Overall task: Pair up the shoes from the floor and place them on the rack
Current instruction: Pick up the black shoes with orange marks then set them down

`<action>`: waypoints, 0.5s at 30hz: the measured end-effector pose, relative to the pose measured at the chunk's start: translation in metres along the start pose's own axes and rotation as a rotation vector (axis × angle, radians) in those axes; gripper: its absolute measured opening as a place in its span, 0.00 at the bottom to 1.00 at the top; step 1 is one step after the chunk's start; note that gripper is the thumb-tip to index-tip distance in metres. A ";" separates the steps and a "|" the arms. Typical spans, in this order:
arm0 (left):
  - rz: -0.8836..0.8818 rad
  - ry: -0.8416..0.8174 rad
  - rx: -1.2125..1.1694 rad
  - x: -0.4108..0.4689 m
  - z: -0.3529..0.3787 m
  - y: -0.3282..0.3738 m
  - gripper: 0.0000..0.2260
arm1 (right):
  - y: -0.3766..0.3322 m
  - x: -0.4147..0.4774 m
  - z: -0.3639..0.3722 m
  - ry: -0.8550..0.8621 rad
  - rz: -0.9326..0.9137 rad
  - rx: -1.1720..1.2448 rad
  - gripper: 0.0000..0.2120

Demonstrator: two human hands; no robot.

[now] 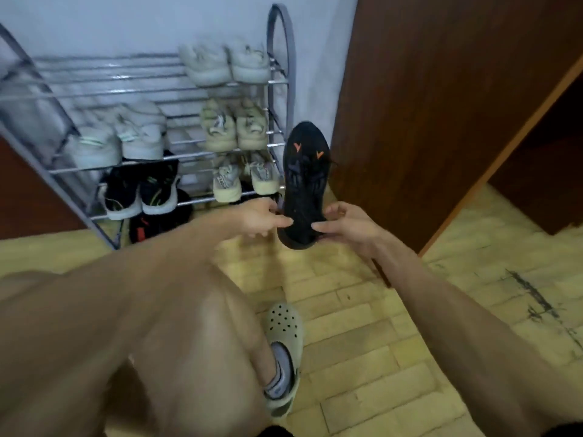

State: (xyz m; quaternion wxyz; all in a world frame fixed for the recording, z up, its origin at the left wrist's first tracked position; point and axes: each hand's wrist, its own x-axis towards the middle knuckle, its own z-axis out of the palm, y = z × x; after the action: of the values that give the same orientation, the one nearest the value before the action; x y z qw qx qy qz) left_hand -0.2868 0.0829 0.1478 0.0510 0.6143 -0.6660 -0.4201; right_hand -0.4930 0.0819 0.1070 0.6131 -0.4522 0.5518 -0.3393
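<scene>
Risk 1: the black shoe (304, 184) is held at the heel end only, with the toe pointing up and away. The left hand (262, 216) and right hand (347, 225) each pinch one side of the heel, thumb on the sole and fingers behind. That hold is top-heavy, so if either pinch eases the shoe likely pivots out and drops to the floor (347, 310).

Risk 2: the shoe is in the air just right of the rack (110, 74), close to its end frame and near the wooden door (426, 89). Swinging the toe in could clip the frame or nudge the beige pair (246, 179) on the shelf beside it.

Risk 3: mis-pairing. A dark shoe with red trim (148, 230) sits low under the rack's left side. It's too blurred to confirm as the mate.

Shoe look: the sole faces the camera. It's black with two orange chevrons near the toe and grooved tread mid-sole, and a lace end pokes out on the right. The upper is hidden.
</scene>
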 end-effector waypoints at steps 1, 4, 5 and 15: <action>0.036 0.051 -0.026 -0.016 -0.020 0.001 0.16 | -0.021 0.000 0.015 -0.017 -0.054 -0.008 0.21; 0.151 0.194 -0.102 -0.065 -0.076 -0.011 0.15 | -0.077 -0.002 0.073 -0.111 -0.146 -0.012 0.21; 0.145 0.252 -0.131 -0.081 -0.091 -0.020 0.16 | -0.092 -0.002 0.095 -0.156 -0.175 -0.029 0.18; -0.075 0.774 -0.718 -0.202 -0.158 -0.205 0.21 | -0.135 0.000 0.342 -0.485 -0.112 -0.361 0.13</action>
State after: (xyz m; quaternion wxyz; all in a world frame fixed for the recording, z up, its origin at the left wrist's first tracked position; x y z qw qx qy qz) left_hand 0.0126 0.2009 0.2122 0.4852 0.6918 -0.3900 -0.3658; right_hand -0.1454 0.0952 0.2264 0.6171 -0.6512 0.4150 -0.1514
